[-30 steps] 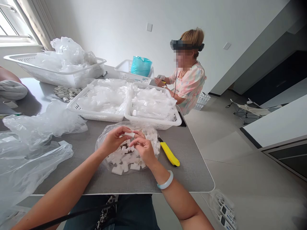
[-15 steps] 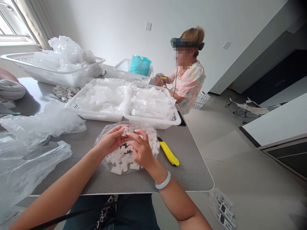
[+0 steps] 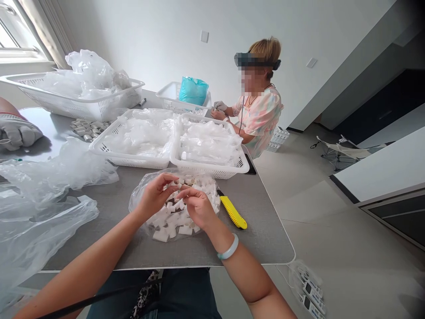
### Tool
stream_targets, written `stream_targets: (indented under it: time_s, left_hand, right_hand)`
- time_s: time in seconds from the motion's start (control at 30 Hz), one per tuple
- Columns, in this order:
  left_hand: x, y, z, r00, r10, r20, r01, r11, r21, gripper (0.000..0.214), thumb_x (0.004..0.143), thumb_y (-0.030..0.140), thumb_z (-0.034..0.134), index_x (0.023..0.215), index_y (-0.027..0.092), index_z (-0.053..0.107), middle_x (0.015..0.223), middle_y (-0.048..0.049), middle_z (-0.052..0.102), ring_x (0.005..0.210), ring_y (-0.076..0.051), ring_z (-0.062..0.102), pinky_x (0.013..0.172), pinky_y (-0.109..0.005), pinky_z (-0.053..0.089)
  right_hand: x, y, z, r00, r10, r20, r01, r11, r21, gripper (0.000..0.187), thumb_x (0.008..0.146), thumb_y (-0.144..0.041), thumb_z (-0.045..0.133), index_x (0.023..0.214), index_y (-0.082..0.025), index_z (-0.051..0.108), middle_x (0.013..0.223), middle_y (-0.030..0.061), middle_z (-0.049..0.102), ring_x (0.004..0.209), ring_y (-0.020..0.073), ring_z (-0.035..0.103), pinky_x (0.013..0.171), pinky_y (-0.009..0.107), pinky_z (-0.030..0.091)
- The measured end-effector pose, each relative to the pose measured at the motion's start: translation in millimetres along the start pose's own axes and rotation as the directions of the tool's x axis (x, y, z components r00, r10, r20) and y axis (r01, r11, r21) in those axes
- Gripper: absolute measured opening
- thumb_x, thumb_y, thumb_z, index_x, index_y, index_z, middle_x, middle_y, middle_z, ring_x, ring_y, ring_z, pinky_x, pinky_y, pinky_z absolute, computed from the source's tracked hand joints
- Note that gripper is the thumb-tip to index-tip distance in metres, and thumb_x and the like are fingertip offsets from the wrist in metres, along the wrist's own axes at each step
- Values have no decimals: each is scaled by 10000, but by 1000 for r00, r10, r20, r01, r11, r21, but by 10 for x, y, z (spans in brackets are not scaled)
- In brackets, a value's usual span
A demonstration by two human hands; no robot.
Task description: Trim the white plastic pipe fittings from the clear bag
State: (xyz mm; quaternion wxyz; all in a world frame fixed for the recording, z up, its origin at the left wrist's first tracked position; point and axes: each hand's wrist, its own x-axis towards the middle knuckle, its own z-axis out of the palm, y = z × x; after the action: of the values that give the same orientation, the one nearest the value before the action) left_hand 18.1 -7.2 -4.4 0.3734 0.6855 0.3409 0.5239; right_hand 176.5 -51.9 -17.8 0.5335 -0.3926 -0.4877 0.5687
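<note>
My left hand pinches a small white plastic pipe fitting between thumb and fingers, its round opening showing. Close beside it, my right hand has thumb and fingertips drawn together near the left thumb; what they hold, if anything, is too small to make out. Beneath both hands lies a clear plastic bag spread on the table, with many loose white pipe fittings on it. A yellow utility knife rests just right of the bag.
Two white baskets of clear bags stand ahead. A larger basket and grey fittings are back left. Loose plastic bags cover the left side. A co-worker sits at the far right; another person's gloved hand is at left.
My right fingers have closed together and shifted slightly lower beside the fitting. My left hand has turned a little around it. At left, the gloved hand has moved right.
</note>
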Motion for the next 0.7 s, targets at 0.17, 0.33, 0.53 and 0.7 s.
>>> stream_targets:
  time_s: [0.17,0.33,0.53,0.7]
  left_hand:
    - [29,-33,-45,995,103,18,-104,990,95,169,856,366,698,896,204,674,865,-64,723,820,-214,680,761,-341,562]
    - [47,-16,-71,993,115,28,-115,993,20,134,844,313,710,929,214,677,872,-46,711,806,-197,668,748,-336,580]
    - [29,6,-55,999,35,39,-33,998,-46,218,823,354,730,972,211,660,877,-43,708,793,-192,669,780,-356,591]
    - [29,7,-23,997,30,76,-29,1000,-12,205,814,379,725,920,208,686,885,-65,714,796,-198,653,754,-340,573]
  right_hand:
    - [60,-113,-92,987,145,-69,-114,935,337,184,688,-352,706,827,-236,738,785,14,743,832,195,690,837,363,562]
    - [27,-344,-404,911,-236,-338,109,929,-354,268,824,-437,581,838,-213,728,681,16,628,722,181,625,776,354,542]
    - [-407,-310,-944,901,-281,-332,-208,391,-897,294,847,-247,489,1043,-240,708,1084,112,648,1077,273,588,913,420,507]
    - [-690,-148,-1095,926,50,-375,-375,247,-893,491,823,-200,507,1305,-264,573,1202,90,631,1136,261,612,911,377,513]
